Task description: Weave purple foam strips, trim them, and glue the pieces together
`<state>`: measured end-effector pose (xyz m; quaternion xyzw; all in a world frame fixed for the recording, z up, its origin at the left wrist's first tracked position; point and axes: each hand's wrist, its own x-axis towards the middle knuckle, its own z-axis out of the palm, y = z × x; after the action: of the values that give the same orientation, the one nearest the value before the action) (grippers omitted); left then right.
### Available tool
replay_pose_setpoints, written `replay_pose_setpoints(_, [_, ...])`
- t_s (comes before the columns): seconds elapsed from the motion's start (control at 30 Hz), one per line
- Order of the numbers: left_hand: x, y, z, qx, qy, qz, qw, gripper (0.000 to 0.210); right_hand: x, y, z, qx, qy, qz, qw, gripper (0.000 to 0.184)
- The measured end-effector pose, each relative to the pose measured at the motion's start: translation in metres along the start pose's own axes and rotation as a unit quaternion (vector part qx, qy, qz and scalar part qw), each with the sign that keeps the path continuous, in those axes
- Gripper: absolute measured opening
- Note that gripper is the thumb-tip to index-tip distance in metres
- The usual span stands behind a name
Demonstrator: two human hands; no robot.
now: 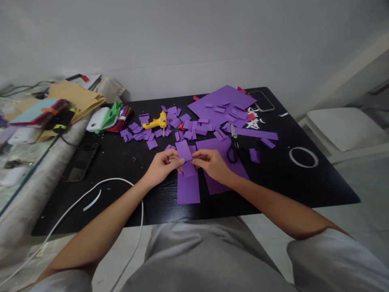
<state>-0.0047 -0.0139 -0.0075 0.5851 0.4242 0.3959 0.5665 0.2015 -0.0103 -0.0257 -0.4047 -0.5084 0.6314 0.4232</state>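
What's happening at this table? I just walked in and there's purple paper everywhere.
A person sits at a black table and holds a small purple paper strip between the left hand and the right hand, above larger purple sheets. Many small cut purple pieces lie scattered behind. Scissors rest beside the right hand, and a yellow glue gun lies farther back. A tape ring sits to the right.

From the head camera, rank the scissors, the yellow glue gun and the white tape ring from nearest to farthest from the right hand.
From the right hand:
1. Scissors, just to its right on the purple sheets.
2. Yellow glue gun, back and to the left among the purple cut pieces.
3. White tape ring, far right on the black table.
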Motion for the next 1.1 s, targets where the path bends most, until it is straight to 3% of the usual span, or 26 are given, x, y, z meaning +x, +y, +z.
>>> replay_pose_setpoints(0.4, [-0.001, -0.004, -0.001, 0.027, 0.009, 0.025, 0.999, 0.034, -0.001, -0.008, 0.0, 0.068, -0.035, 0.055, 0.996, 0.02])
replay_pose_setpoints(0.57, [0.0, -0.003, 0.0, 0.012, 0.01, 0.028, 0.999, 0.036, 0.0, -0.001, 0.002, 0.04, -0.004, 0.022, 0.999, 0.03])
replay_pose_setpoints(1.1, [0.0, -0.005, -0.001, -0.001, 0.013, 0.017, 1.0, 0.033, 0.002, 0.005, 0.0, 0.016, -0.009, -0.008, 1.0, 0.025])
